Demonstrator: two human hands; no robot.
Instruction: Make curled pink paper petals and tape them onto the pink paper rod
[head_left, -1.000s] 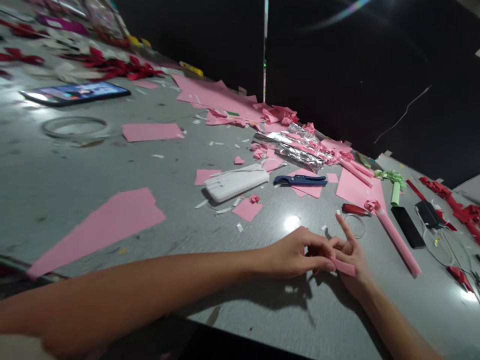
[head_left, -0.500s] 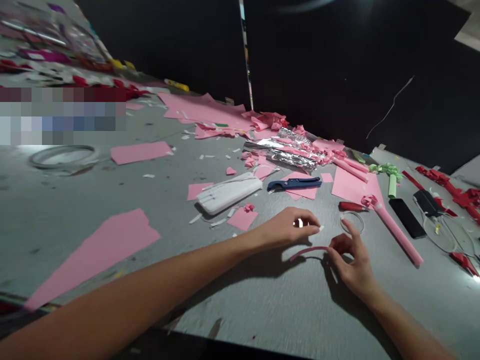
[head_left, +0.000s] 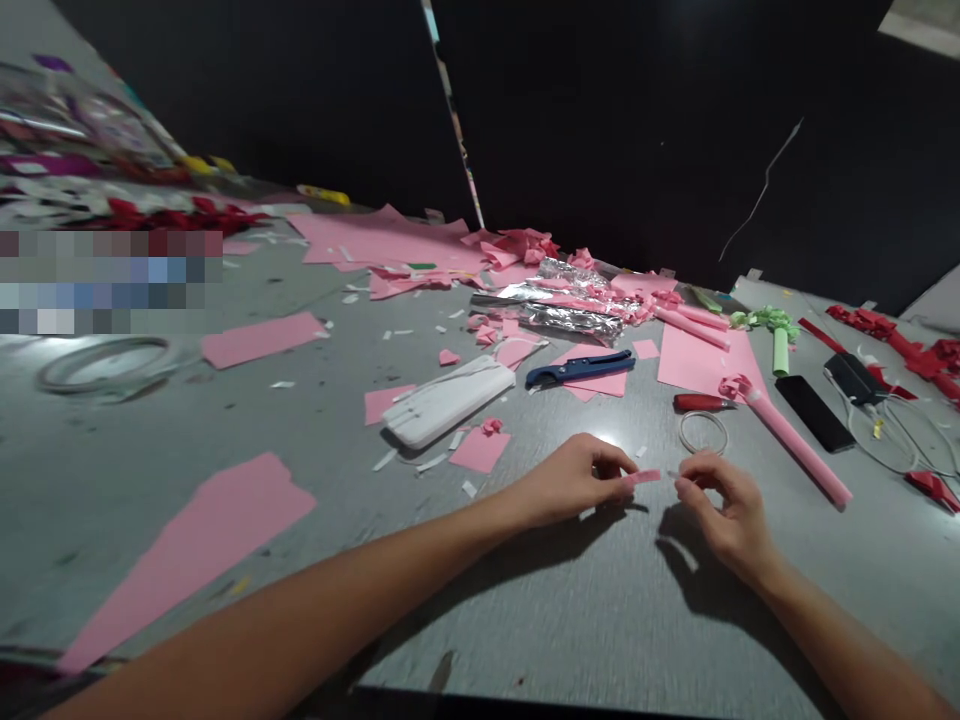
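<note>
My left hand [head_left: 581, 478] is closed in a pinch on one end of a short pink paper strip [head_left: 646, 477], which points to the right. Just across from it, my right hand [head_left: 726, 505] pinches a small pale sliver [head_left: 673, 474], too small to name for sure. A narrow gap separates the sliver from the strip. Beyond the right hand lies a ring of pale tape or wire [head_left: 703, 432], with a red-handled tool [head_left: 697, 402] behind it. A tiny white scrap [head_left: 641, 452] rests on the table past the left fingertips.
Blue cutters [head_left: 581, 368] and a white power-bank-like block [head_left: 450, 402] lie ahead. A rolled pink paper tube [head_left: 799, 445] and a black phone [head_left: 814, 413] are at right. Pink sheets [head_left: 199, 550], crumpled foil [head_left: 574, 300] and scraps spread over the grey table [head_left: 600, 620]. A dark wall [head_left: 600, 130] stands behind.
The pink strip has passed from my right hand to my left. My right hand now pinches a small pale sliver, and the view has shifted slightly.
</note>
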